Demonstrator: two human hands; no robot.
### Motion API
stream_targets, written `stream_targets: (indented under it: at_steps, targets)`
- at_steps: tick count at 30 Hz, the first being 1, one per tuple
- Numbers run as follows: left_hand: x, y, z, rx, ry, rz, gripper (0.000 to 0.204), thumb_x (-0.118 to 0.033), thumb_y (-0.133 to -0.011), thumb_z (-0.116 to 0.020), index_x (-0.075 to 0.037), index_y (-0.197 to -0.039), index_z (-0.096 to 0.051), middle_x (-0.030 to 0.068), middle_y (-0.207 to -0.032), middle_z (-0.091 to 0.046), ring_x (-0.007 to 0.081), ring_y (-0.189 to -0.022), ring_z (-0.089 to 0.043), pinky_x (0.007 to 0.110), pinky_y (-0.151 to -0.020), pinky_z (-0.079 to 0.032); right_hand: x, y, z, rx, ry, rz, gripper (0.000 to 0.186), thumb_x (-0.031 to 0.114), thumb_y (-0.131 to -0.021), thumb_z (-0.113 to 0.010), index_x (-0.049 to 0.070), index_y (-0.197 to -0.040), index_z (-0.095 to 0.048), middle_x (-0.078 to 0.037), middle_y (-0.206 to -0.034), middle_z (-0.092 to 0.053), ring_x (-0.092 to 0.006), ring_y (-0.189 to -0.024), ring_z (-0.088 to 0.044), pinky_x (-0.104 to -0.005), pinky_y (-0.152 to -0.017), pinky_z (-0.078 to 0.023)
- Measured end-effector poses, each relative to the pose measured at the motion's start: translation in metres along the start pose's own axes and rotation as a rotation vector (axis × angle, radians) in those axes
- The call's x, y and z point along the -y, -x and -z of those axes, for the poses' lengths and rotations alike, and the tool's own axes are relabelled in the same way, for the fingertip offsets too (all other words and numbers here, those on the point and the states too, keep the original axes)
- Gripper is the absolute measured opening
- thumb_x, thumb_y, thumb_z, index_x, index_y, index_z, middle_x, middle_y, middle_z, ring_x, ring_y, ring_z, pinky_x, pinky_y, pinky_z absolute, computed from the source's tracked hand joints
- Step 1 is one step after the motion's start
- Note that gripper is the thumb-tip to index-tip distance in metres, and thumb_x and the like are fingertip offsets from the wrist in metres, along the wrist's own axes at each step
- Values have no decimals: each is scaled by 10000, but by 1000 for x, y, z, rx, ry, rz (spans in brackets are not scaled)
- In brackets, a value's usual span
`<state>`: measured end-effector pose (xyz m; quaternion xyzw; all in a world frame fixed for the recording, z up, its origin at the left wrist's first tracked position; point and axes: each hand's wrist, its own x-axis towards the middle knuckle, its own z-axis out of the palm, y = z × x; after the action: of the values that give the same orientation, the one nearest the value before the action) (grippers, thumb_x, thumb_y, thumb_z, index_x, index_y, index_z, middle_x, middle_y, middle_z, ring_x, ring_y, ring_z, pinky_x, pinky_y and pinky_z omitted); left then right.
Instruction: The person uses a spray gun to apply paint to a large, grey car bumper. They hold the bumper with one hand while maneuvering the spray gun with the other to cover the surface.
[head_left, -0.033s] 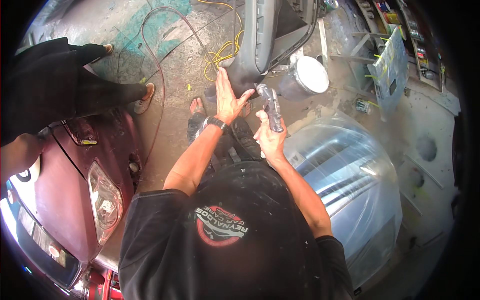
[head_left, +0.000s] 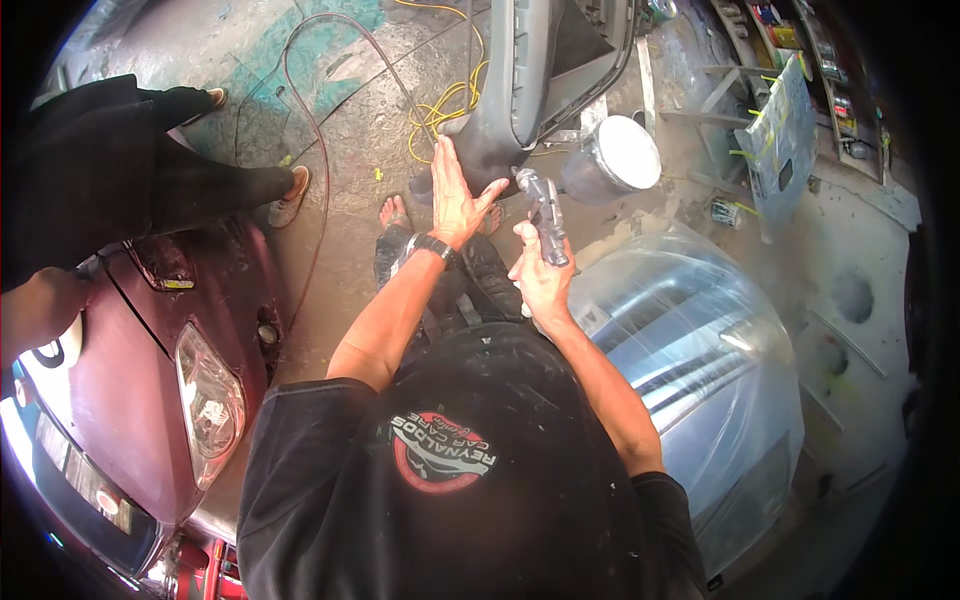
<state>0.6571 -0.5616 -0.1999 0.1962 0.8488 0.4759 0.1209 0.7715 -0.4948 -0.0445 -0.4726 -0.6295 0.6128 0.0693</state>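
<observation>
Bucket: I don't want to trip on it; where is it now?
In the head view, the bucket is right of centre toward the top, just right of the held tool and above the blue panel.

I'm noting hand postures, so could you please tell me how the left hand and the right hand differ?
The left hand is open with its fingers extended, while the right hand is closed around a dark handheld tool. The left hand has a dark band at its wrist; the right hand's wrist is bare. Both hands are ungloved.

Left hand [head_left: 458,208] flat; dark gun-like tool [head_left: 546,218] in right hand [head_left: 543,284]
</observation>
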Motion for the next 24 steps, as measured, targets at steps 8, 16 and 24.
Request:
stream_targets:
  at_steps: [8, 16, 24]
  targets:
    - [-20, -8, -2, -19, 9, -49, 1193, -469, -833, -770, 54, -1577, 2, 308, -1644, -3, 457, -1534, -12, 576, -1230, -63, 9, 12, 3, 44, -49, 33, 374, 318, -990, -664, -18, -1141, -601, -65, -852, -645, -114, -470, -566, -264, -422, -462]
    - [-49, -44, -12, -131, 85, -185, 1030, -480, -946, -612, 15, -1594, 16, 288, -1655, 42, 449, -1540, 32, 603, -1216, -19, 13, 16, 6, 148, 13, 172, 359, 247, -1040, -580, -23, -1275, -562, -79, -1015, -684, -95, -489, -556, -249, -428, -448]
    - [33, 11, -56, -83, 390, 615, 846, -563, -1049, -283, 45, -1583, -37, 270, -1661, -17, 400, -1549, 17, 507, -1246, -63, 3, 12, 19, 176, 96, 123, 356, 234, -1037, -583, -20, -1285, -561, -87, -1029, -685, -101, -482, -551, -251, -421, -443]
